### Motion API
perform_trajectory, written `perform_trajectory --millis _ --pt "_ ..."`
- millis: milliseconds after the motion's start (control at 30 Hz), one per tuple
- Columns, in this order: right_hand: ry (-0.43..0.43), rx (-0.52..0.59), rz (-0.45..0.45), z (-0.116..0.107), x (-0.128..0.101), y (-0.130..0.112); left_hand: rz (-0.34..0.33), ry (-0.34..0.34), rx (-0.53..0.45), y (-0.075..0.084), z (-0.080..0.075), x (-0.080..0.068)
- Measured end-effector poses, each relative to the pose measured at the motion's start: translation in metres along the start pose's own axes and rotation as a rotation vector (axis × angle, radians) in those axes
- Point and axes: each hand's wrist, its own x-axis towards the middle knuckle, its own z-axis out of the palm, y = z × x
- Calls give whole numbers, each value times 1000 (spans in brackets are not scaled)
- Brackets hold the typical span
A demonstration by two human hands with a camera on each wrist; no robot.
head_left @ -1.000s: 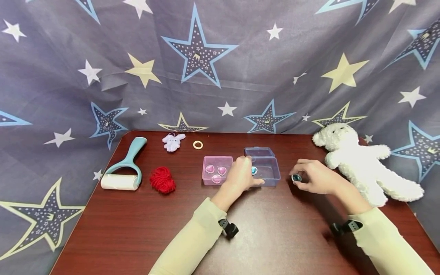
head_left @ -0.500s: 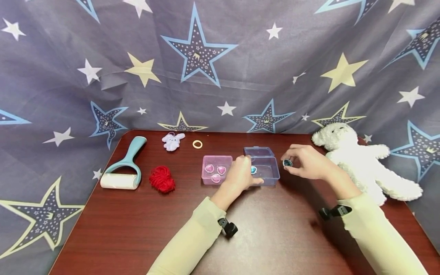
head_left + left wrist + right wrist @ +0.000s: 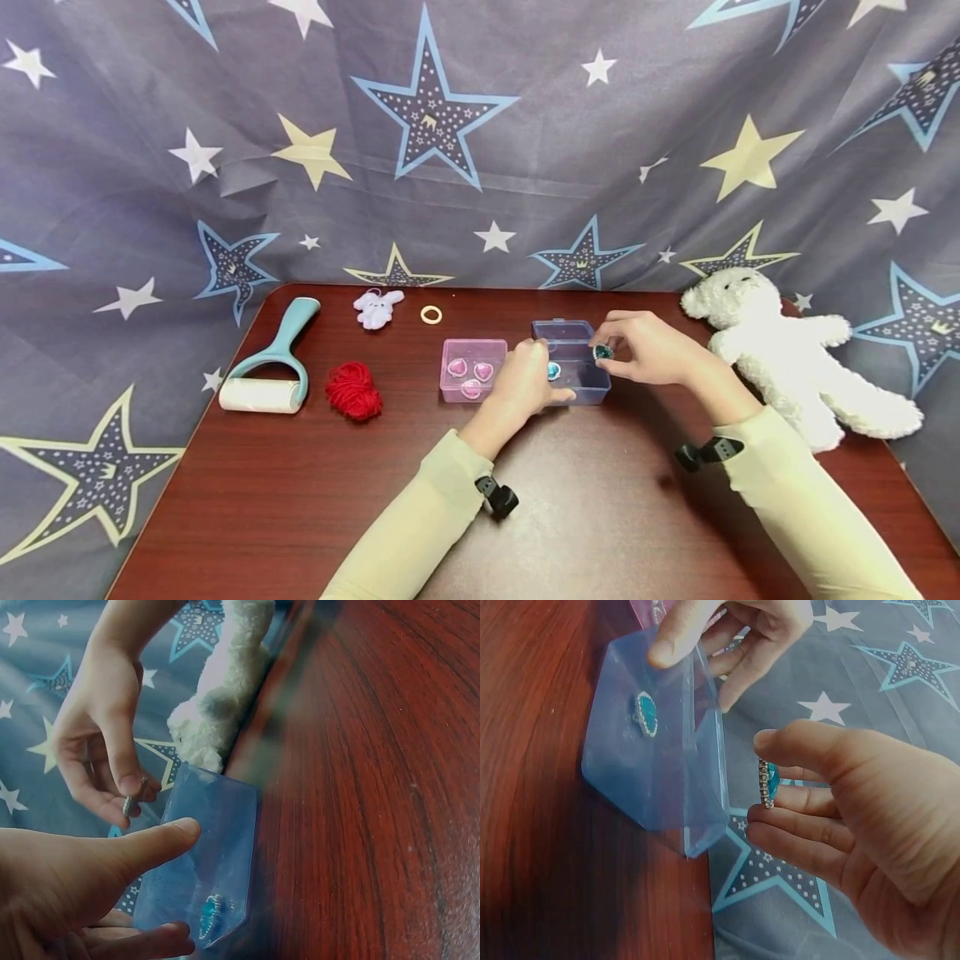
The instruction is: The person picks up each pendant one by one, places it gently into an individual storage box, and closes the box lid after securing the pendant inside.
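My right hand [image 3: 660,354] pinches a blue gem [image 3: 767,784] with a silvery beaded edge between thumb and fingers, over the right side of a clear blue plastic box [image 3: 592,387]. The box's lid [image 3: 561,331] lies folded back at the far side. My left hand [image 3: 519,382] holds the box at its left end, thumb along the near wall and fingers toward the far side. Inside sits another blue gem [image 3: 646,714], also seen beside the left fingers in the left wrist view. My left hand covers part of the box.
Left of my left hand stands a pink box [image 3: 450,392] with three pink heart gems [image 3: 484,372]. Further left lie red yarn [image 3: 354,392], a lint roller [image 3: 262,396], a small plush charm [image 3: 377,309] and a pale ring [image 3: 431,315]. A white teddy bear [image 3: 783,358] lies right.
My right hand has moved left with the pinched blue gem, from beside the blue box to over its right side. The left hand has stayed in place on the box.
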Motion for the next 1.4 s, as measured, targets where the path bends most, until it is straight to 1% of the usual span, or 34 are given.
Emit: perform_trajectory --millis 300,467,600,767,1033,1200,1400 --pt "-41 27 -57 10 12 -6 9 -4 8 0 0 -1" --pt "-89 39 -63 16 17 -8 12 0 20 1 0 -2" --pt "-136 23 -56 18 21 -10 16 5 32 0 1 -2" --pt "-183 -13 -56 19 24 -11 17 8 25 -1 2 -1" --pt "-215 -54 -103 23 27 -9 20 21 28 -1 1 0" --pt "-246 -82 -141 26 29 -9 34 27 43 -1 0 -1" --pt "-300 -99 -127 26 32 -10 40 31 39 -1 0 -1"
